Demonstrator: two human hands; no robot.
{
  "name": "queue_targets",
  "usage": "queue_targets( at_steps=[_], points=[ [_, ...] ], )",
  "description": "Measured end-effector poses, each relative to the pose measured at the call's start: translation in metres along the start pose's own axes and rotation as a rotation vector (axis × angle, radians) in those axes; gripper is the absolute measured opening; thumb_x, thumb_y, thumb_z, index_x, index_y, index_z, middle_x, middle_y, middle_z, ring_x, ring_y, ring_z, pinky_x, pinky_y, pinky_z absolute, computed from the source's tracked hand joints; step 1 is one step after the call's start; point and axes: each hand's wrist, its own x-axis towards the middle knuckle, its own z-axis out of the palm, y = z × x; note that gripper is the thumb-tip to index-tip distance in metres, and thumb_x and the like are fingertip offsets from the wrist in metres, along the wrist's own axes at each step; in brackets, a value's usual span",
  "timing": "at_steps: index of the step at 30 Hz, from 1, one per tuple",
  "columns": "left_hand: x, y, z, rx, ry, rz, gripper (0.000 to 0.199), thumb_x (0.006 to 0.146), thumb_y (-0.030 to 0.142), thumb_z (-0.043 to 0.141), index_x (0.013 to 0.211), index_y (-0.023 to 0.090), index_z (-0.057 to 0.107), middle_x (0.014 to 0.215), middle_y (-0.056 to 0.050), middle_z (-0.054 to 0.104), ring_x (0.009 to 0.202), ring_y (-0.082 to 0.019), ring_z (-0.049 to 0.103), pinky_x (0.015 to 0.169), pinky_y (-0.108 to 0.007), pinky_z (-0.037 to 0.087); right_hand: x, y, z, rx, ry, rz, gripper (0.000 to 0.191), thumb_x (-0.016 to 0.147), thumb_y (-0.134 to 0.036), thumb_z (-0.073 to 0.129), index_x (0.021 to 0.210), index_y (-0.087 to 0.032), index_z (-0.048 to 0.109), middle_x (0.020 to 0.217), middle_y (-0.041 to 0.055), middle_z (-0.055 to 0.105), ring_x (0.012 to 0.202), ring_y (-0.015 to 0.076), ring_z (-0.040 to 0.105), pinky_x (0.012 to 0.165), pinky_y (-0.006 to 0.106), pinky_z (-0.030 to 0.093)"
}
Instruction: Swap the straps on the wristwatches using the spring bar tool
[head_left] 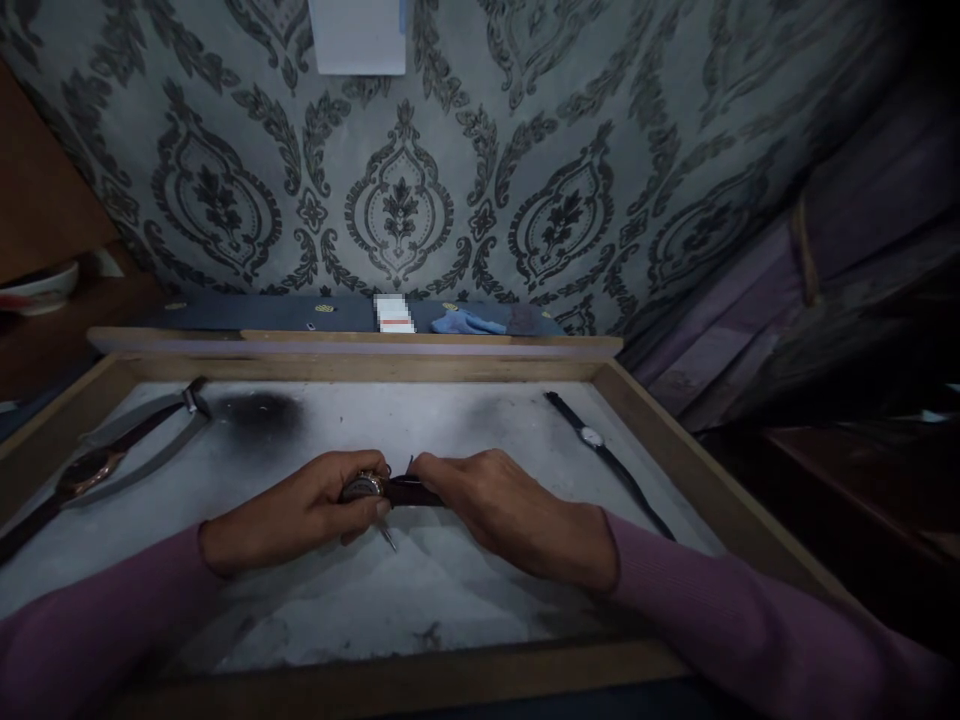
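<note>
Between my hands is a wristwatch (365,486) with a round metal case and a dark strap. My left hand (319,505) is closed around its case, thumb and fingers at the edges. The fingers of my right hand (495,500) are closed on the dark strap, to the right of the case. A thin metal rod (388,538) pokes out below my left fingertips; whether they hold it I cannot tell. Farther left lies a large wall clock shaped like a wristwatch, or a big watch (88,470), with a brown strap. A slim black-strapped watch (592,438) lies at right.
A raised wooden rim (360,368) frames the pale work surface (300,625). Behind it, a small box (394,313) and a blue cloth (466,321) rest on a dark ledge. A bowl (45,290) stands far left; a purple curtain (720,300) hangs at right.
</note>
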Motion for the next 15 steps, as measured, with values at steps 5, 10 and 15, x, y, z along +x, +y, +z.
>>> queue_targets(
  at_steps=[5,10,15],
  points=[
    [0.0005,0.0012,-0.0003,0.009,-0.003,-0.004,0.021,0.090,0.036,0.052,0.077,0.020,0.047,0.060,0.006,0.043,0.055,-0.011,0.037,0.052,-0.025,0.026,-0.0018,-0.0019,-0.0049,-0.076,-0.044,0.025,0.034,0.077,0.004,0.040,0.101,-0.019,0.045,0.080,0.0016,0.065,0.051,0.0102,0.042,0.049,0.026,0.018],
    [0.0011,0.0030,-0.0009,0.001,-0.025,0.007,0.023,0.090,0.038,0.053,0.079,0.019,0.048,0.060,0.007,0.042,0.056,-0.011,0.036,0.052,-0.024,0.027,-0.0015,-0.0043,-0.0080,-0.085,-0.083,0.071,0.035,0.075,0.004,0.040,0.103,-0.018,0.044,0.072,-0.0002,0.061,0.050,0.0114,0.040,0.049,0.026,0.018],
    [0.0011,0.0014,-0.0008,0.004,-0.025,0.001,0.021,0.090,0.037,0.052,0.079,0.019,0.049,0.061,0.006,0.043,0.057,-0.011,0.038,0.053,-0.024,0.028,0.0001,0.0001,-0.0042,0.123,0.076,0.084,0.028,0.090,-0.005,0.038,0.113,-0.017,0.048,0.082,0.0019,0.064,0.060,0.0116,0.051,0.057,0.023,0.034]
  ],
)
